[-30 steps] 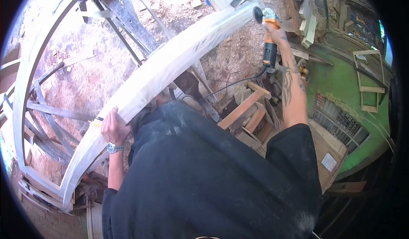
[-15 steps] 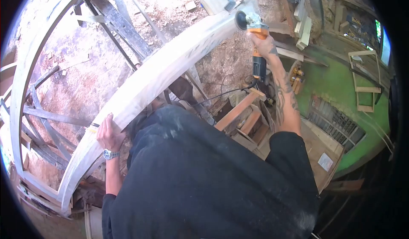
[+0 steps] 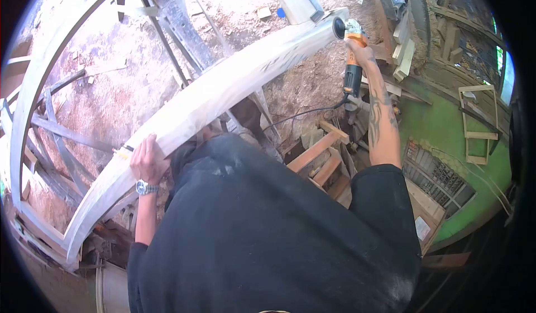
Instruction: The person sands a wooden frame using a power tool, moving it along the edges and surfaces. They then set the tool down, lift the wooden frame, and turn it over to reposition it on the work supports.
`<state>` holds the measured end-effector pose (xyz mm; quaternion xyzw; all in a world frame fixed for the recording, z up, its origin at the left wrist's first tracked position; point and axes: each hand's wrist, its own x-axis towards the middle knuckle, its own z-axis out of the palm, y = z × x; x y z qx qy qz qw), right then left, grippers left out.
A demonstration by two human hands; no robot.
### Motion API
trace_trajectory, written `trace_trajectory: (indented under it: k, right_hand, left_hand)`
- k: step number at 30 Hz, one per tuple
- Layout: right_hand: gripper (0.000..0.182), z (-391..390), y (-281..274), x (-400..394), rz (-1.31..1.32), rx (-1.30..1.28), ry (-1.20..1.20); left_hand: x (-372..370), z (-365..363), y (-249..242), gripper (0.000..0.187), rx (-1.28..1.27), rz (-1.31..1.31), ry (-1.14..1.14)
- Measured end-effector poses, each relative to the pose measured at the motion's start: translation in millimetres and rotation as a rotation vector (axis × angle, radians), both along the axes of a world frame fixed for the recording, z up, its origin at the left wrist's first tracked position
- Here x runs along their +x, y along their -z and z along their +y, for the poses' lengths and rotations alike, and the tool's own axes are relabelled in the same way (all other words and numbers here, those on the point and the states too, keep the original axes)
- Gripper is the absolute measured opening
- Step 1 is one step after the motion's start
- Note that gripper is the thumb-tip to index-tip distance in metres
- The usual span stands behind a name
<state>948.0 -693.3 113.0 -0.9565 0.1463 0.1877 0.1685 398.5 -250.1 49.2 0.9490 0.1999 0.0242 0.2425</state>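
A long, curved, pale wooden beam [image 3: 218,95] runs from the lower left up to the upper right in front of me. My right hand [image 3: 364,55] is closed around an orange and black angle grinder [image 3: 352,80], whose round dark disc [image 3: 338,27] overlaps the beam's far right end. From the grinder's lower end a black cord [image 3: 304,112] trails back to the left. My left hand [image 3: 146,161], with a metal watch at the wrist, grips the near edge of the beam lower down, beside a short yellow and black thing [image 3: 121,153] on the wood.
Another curved wooden frame piece [image 3: 21,140] stands at the left, joined with struts. A board [image 3: 291,0] meets the beam at the top. Sawdust and scraps cover the ground. At the right are stacked planks [image 3: 403,56], a wooden frame [image 3: 477,134] and a green floor [image 3: 416,112].
My right hand and the grinder appear further right and slightly lower, with the disc nearer the beam's far end. The whole view has shifted a little. My left hand keeps its hold.
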Motion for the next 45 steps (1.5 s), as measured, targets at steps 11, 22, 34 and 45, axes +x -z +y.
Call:
trace_trajectory:
  k: [11, 22, 34, 45]
  right_hand:
    - [0.059, 115.2, -50.7, -188.6, -0.066, 0.113, -0.414]
    - [0.06, 180.8, -44.6, -323.4, -0.104, 0.233, -0.723]
    - [0.068, 201.8, -60.8, -336.3, 0.007, 0.11, -0.709]
    - [0.07, 261.1, -51.2, -411.4, 0.06, 0.033, -0.783]
  left_hand:
    - [1.0, -2.1, -7.2, 0.054, 0.01, -0.013, -0.016]
    - [-4.8, -1.7, -5.5, 0.037, 0.011, -0.068, -0.027]
    - [-14.1, -0.4, 7.0, 0.042, -0.007, -0.006, -0.037]
    - [-66.5, 47.5, -35.6, 0.075, -0.105, 0.278, 0.018]
